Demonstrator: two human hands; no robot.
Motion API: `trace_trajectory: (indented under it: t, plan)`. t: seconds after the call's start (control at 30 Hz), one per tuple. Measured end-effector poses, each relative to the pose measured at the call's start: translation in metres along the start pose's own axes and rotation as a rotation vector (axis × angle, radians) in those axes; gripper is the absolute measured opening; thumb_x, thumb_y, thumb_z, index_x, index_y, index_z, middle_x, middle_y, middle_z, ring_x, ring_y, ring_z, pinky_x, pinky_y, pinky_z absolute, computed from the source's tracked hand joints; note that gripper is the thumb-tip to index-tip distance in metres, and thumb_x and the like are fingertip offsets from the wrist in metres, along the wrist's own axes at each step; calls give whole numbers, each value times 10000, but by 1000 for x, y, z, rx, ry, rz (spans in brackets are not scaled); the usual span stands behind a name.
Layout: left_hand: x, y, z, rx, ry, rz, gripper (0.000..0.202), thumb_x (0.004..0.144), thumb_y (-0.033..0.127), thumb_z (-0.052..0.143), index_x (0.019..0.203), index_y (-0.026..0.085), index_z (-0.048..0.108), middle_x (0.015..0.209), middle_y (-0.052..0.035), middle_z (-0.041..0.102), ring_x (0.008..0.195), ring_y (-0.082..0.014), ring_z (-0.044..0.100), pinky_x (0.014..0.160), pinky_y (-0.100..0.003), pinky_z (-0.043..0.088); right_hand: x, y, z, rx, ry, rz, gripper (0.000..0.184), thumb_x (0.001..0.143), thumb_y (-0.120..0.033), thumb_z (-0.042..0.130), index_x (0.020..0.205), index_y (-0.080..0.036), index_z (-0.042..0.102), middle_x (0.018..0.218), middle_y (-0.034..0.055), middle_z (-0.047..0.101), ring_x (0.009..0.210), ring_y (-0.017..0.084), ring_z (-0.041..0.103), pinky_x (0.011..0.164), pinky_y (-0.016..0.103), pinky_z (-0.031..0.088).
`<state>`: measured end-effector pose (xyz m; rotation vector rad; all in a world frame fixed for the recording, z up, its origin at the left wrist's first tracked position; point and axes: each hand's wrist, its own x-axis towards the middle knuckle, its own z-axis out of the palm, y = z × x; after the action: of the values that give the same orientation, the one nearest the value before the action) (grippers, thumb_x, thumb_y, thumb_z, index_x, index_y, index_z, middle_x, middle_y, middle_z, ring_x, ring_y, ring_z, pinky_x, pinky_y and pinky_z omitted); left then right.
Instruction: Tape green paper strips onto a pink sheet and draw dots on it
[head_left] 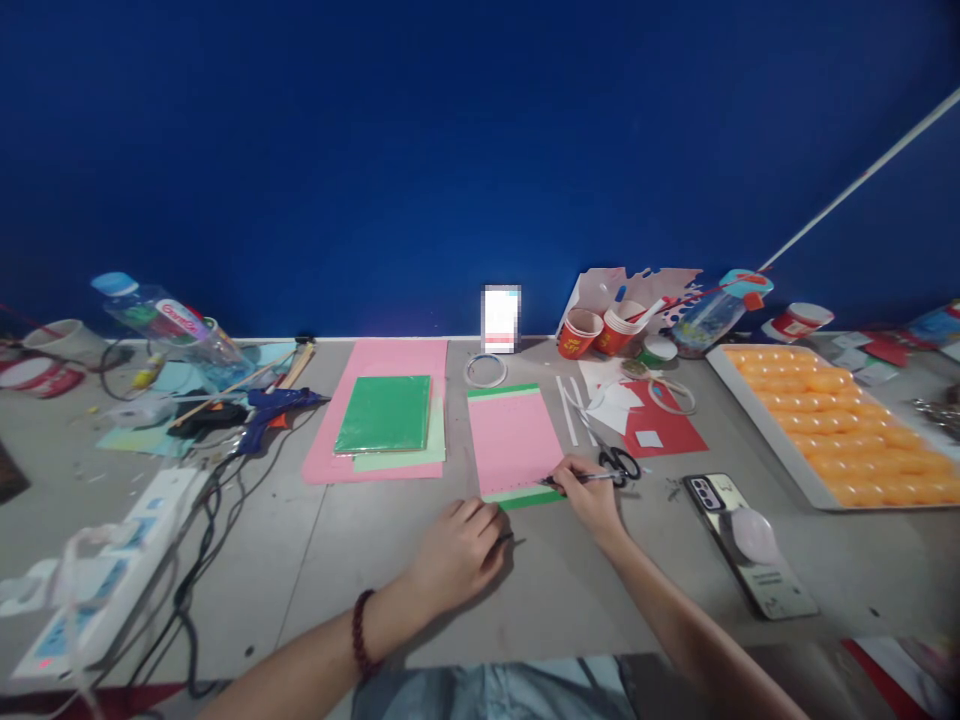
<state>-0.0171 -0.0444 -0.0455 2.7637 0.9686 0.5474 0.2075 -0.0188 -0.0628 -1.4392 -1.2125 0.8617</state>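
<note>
My right hand [590, 492] is closed round a pen [581, 478], whose tip touches the near edge of a pink sheet [512, 437] lying on a green sheet [534, 497]. My left hand [461, 550], fingers curled, rests on the grey table [360, 570] just near-left of the pink sheet; a small dark thing pokes out by its fingers, and I cannot make out what it is. A dark bead bracelet [361, 634] circles that wrist. Black-handled scissors [619, 461] lie right beside my right hand.
A larger pink sheet [375, 470] carries a green pad [384, 412]. A phone [750, 543] lies at the right, a tray of orange balls [851, 430] beyond it. Red paper [671, 428], paper cups [579, 333], a tape ring [486, 370], a blue glue gun [277, 408], bottles [172, 325] and a power strip [112, 565] with cables fill the left.
</note>
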Motion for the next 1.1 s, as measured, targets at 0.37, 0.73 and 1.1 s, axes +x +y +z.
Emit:
trace_trajectory:
  t: [0.37, 0.73, 1.1]
  plan:
    - [-2, -1, 2, 2, -16, -2, 132, 885, 215, 506, 987, 173, 577, 928, -72, 639, 858, -215, 558, 717, -348, 449, 5, -5, -6, 69, 48, 116, 221, 632, -280, 542, 447, -200, 450, 411, -40, 428, 444, 108, 415, 453, 236, 330]
    - [1, 0, -1, 0, 5, 3, 115, 882, 205, 501, 970, 175, 569, 905, -66, 637, 844, -209, 557, 702, -338, 445, 5, -1, -6, 61, 28, 97, 195, 629, -253, 523, 454, -196, 459, 416, -40, 434, 445, 104, 423, 441, 222, 327]
    - [-1, -1, 3, 0, -8, 3, 132, 881, 209, 508, 985, 166, 576, 942, -64, 646, 855, -218, 554, 712, -349, 450, 6, -2, -6, 62, 43, 108, 218, 622, -268, 536, 434, -193, 454, 403, -40, 430, 431, 99, 411, 436, 219, 316]
